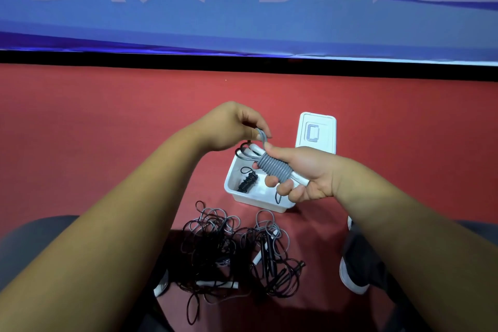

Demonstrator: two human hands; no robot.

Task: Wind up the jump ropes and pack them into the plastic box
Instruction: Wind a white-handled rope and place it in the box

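Jump ropes (234,248) lying loose in a tangle on the red floor (107,129), between your feet and just short of the plastic box (258,204), make up the bulk of the outstanding work. Black and grey cords are interlaced with several handles showing, and the number of ropes cannot be read from the heap. One item is logged as complete: a black rope (248,182), coiled tight, lies inside the box towards its left side. A second item is in hand. Your right hand (304,174) is curled round a grey rope (273,168), whose cord sits in neat, close turns about its white handles (253,149). The bundle is held in the air above the box's open top. Your left hand (229,127) pinches the free loop of that grey cord between thumb and fingertips, just above the bundle. I judge this rope to be at the finishing step: the end needs tucking or securing so the turns do not spring loose, and it is not yet packed. The box lid (316,129) lies flat on the floor at the far end of the box; whether the two touch cannot be told. Assessment: early in the task, with one rope stowed, one nearly wound and the heap not yet begun. Expect the tangle to need separating before any further winding, and check that the box has room.
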